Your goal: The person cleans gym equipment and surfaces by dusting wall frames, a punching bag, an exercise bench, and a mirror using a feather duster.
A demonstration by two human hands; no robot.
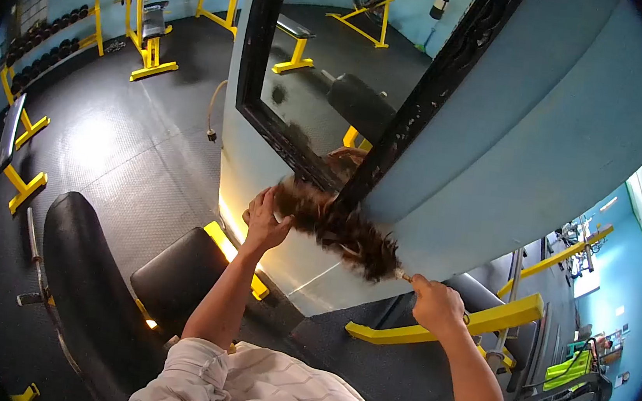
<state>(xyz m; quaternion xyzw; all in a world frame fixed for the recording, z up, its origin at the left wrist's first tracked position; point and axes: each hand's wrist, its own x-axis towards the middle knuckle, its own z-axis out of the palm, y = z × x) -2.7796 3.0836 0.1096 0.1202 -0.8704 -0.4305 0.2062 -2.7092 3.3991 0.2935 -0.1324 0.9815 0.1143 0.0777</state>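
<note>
A feather duster point(348, 239) with dark brown feathers lies across the lower corner of a black-framed mirror point(417, 109) on the blue wall. Its short handle is in my right hand point(436, 307), with the fingers wrapped round it. At the duster's other end, my left hand point(265, 222) is up by the wall just below the frame, fingers stretched and thumb apart. The feathers reach its fingertips; whether it presses on them or on the wall, I cannot tell. Feathers cover the frame's bottom corner. Dark smudges show low on the mirror glass.
Black padded benches point(84, 293) with yellow legs stand close on my left. A yellow beam point(449, 323) juts out below my right hand. A cord with a plug point(211, 132) hangs at the wall's left edge. Dumbbell racks point(48, 46) stand far left.
</note>
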